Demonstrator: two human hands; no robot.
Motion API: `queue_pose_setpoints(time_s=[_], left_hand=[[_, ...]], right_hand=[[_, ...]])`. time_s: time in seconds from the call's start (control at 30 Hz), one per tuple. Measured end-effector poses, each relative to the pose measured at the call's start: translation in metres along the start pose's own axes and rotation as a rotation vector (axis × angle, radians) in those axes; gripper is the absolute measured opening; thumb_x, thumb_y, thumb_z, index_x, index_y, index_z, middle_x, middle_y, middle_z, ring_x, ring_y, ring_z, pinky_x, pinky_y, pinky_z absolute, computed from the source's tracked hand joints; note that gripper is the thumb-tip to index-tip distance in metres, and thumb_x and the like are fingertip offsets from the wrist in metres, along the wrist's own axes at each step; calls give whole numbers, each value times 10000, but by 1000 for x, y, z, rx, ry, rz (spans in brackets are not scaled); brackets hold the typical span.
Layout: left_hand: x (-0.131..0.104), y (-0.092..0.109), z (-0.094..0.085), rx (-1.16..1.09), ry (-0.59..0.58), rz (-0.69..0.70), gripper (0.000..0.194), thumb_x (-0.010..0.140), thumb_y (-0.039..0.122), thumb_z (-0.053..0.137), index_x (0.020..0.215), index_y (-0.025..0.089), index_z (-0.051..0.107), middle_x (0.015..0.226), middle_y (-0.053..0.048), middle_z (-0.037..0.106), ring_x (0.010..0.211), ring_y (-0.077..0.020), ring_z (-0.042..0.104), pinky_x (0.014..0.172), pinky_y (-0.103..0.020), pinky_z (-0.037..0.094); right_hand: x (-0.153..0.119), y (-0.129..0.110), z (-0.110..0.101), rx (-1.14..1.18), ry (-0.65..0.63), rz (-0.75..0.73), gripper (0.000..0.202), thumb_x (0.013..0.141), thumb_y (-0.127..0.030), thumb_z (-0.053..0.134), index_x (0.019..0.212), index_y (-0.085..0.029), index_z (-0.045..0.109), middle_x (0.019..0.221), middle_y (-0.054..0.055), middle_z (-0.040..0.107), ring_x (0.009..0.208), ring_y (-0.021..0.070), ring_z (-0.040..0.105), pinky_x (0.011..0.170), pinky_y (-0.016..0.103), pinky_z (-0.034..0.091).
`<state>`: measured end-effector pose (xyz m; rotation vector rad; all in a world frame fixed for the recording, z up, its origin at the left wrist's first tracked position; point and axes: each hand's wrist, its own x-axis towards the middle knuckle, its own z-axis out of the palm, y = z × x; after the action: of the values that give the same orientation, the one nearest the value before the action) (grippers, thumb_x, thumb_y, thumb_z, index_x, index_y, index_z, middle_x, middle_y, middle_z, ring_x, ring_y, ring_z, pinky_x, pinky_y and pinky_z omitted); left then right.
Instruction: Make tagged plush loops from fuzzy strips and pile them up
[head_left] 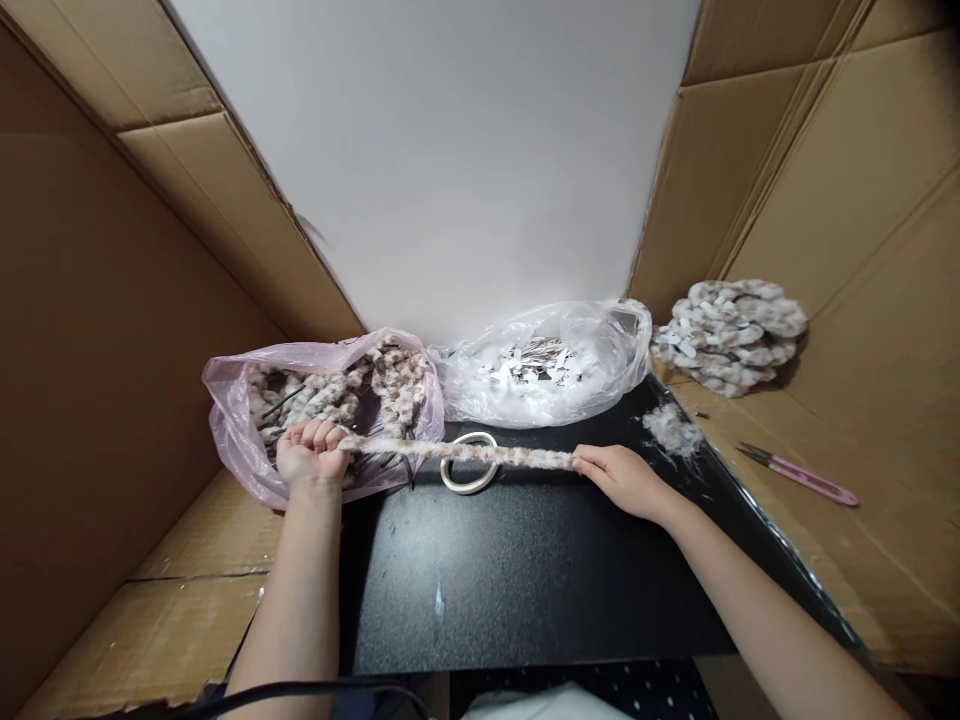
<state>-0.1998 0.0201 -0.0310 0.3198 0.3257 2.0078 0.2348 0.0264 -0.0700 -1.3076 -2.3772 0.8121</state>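
Note:
A fuzzy white-and-brown strip (457, 452) is stretched nearly level between my two hands above the black table. My left hand (311, 450) is closed in a fist around its left end, in front of a pink plastic bag (229, 400) of similar fuzzy pieces. Its right end is pinched in the fingers of my right hand (619, 478). Under the middle of the strip lies a roll of cream tape (469, 488), partly covered by it.
Behind the strip sits a clear plastic bag (465, 395) with small white tags in it. At the right are a bundle of fuzzy strips (739, 340), a tuft of loose fluff (673, 430) and pink-handled snips (806, 477). Cardboard walls (847, 200) stand on both sides.

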Motion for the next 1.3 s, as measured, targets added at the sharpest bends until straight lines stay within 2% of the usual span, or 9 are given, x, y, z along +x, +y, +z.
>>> queue_pose_setpoints(time_s=[0.3, 0.5, 0.6, 0.7, 0.77, 0.9, 1.0, 1.13, 1.3], left_hand=[[0, -2, 1, 27, -28, -11, 416, 858, 127, 339, 522, 212, 109, 444, 92, 20, 326, -77, 65, 313, -205, 95], [-8, -19, 8, 60, -76, -81, 406, 890, 150, 321, 538, 215, 128, 463, 95, 36, 330, -77, 92, 319, -202, 96], [-15, -27, 15, 66, -100, -130, 401, 901, 142, 327, 550, 216, 145, 472, 96, 55, 335, -76, 117, 321, -198, 101], [-20, -31, 20, 55, -123, -161, 405, 896, 144, 363, 555, 218, 155, 468, 99, 59, 333, -74, 129, 315, -196, 99], [-22, -33, 23, 43, -138, -178, 406, 887, 144, 387, 557, 218, 163, 466, 102, 64, 331, -71, 132, 311, -197, 99], [-26, -35, 29, 6, -169, -204, 412, 873, 139, 423, 552, 216, 176, 456, 106, 80, 327, -65, 133, 299, -192, 109], [-30, -35, 33, -30, -198, -223, 408, 858, 113, 435, 543, 210, 194, 442, 105, 103, 323, -60, 144, 289, -187, 113], [-30, -24, 38, -85, -242, -221, 372, 816, 74, 443, 532, 199, 237, 421, 103, 138, 314, -52, 167, 274, -176, 112], [-26, 8, 40, -154, -270, -121, 323, 754, 58, 411, 510, 188, 243, 395, 90, 164, 300, -51, 176, 268, -171, 139]], right_hand=[[-2, 2, -4, -16, 5, -11, 315, 959, -340, 390, 736, -214, 574, 726, -6, 623, 690, 165, 560, 629, 256, 330], [-5, 4, -4, -103, 39, -47, 261, 953, -293, 412, 820, -224, 626, 861, 19, 644, 838, 187, 585, 728, 287, 406], [-7, -1, -6, -195, 84, -54, 144, 893, -306, 517, 877, -217, 629, 901, 41, 629, 870, 209, 563, 769, 325, 436], [-3, -23, -5, -248, 181, -77, 296, 838, -371, 604, 1088, -212, 608, 1126, 88, 598, 1051, 267, 523, 897, 420, 430], [7, -49, 3, -248, 188, -139, 400, 870, -408, 569, 1223, -221, 556, 1252, 108, 552, 1165, 291, 473, 962, 473, 399], [45, -112, 41, -299, 112, -363, 473, 856, -442, 605, 1237, -170, 537, 1283, 128, 541, 1148, 300, 466, 951, 477, 403], [81, -143, 72, -341, 147, -362, 468, 850, -460, 607, 1163, -116, 563, 1215, 144, 563, 1079, 309, 475, 882, 466, 432], [106, -150, 88, -395, 145, -391, 200, 891, -257, 533, 1037, -139, 603, 1223, 123, 566, 1088, 283, 465, 873, 433, 408], [83, -122, 64, -352, 100, -353, 135, 921, -227, 491, 999, -180, 591, 1031, 67, 662, 971, 229, 530, 817, 354, 368]])
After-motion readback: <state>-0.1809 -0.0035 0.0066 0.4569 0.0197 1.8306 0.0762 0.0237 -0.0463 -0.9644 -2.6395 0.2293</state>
